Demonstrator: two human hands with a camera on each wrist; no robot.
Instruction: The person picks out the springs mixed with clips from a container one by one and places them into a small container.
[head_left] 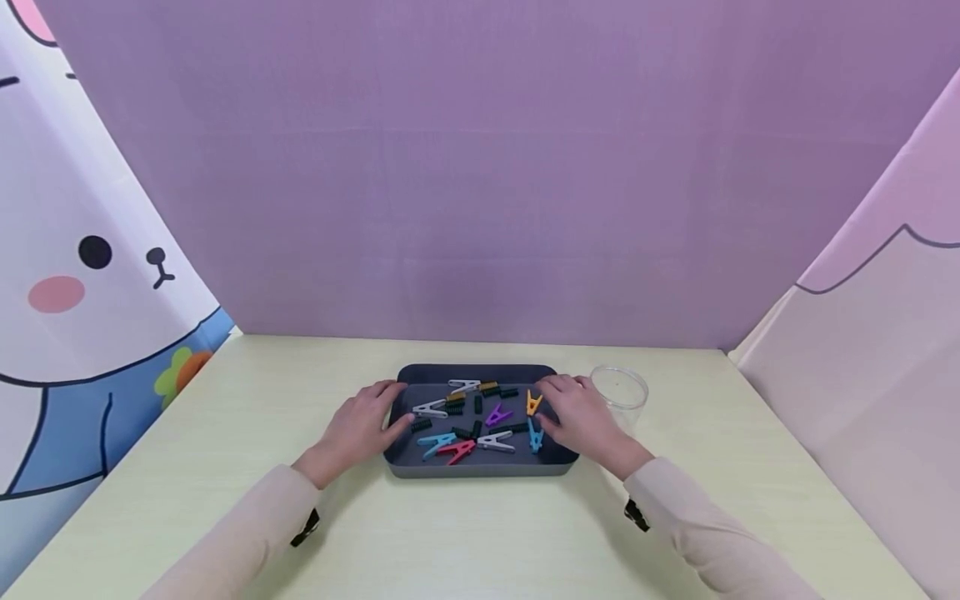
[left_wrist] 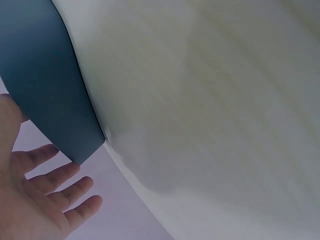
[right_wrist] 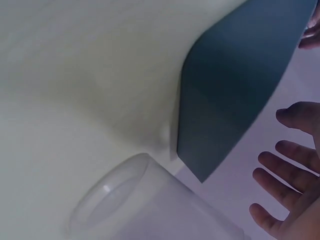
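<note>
A dark grey tray [head_left: 480, 471] holds plastic clothespins, among them a purple clothespin [head_left: 497, 415], a red clothespin [head_left: 457, 451], an orange clothespin [head_left: 533, 403] and a blue clothespin [head_left: 535, 437]. Several small black ribbed pieces [head_left: 422, 425] lie scattered among them. At the tray's left rim is my left hand [head_left: 362, 427], its fingers spread and relaxed; the left wrist view shows its fingertips [left_wrist: 70, 170] right by the tray's corner. My right hand [head_left: 585, 418] is over the right rim with loosely spread fingers. In the right wrist view those fingers [right_wrist: 280, 172] stand beside the tray wall, holding nothing.
A clear plastic cup [right_wrist: 165, 210] stands just right of the tray, partly behind my right hand in the head view. Everything rests on a pale wooden table [head_left: 480, 542]. A purple cloth [head_left: 480, 167] closes off the back, with printed curtains [head_left: 97, 333] at the sides.
</note>
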